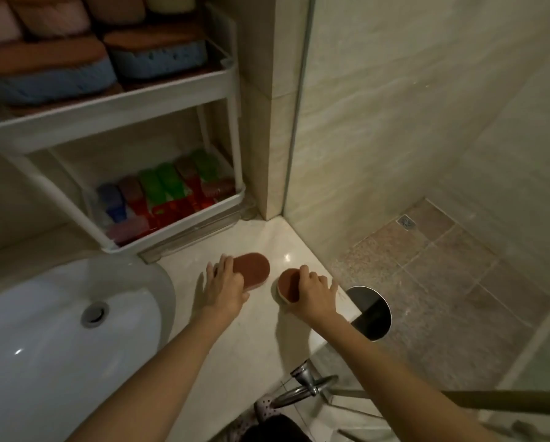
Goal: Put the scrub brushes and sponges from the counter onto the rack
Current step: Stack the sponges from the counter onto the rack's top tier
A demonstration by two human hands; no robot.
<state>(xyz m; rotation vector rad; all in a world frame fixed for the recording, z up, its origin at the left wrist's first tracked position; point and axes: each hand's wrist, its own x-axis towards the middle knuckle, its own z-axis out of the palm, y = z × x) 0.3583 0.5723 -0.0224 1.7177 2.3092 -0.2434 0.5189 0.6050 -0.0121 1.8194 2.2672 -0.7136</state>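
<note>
Though half hidden, sponges point(254, 269) point(288, 287) under hands point(224, 290) point(313, 293).

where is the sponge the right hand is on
Head view, mid-frame: the sponge lies on the counter under the right hand, right of the other sponge.

Home bathroom: white sink basin point(60, 330), tiled shower floor with drain point(406, 222), glass partition point(294, 122).
</note>
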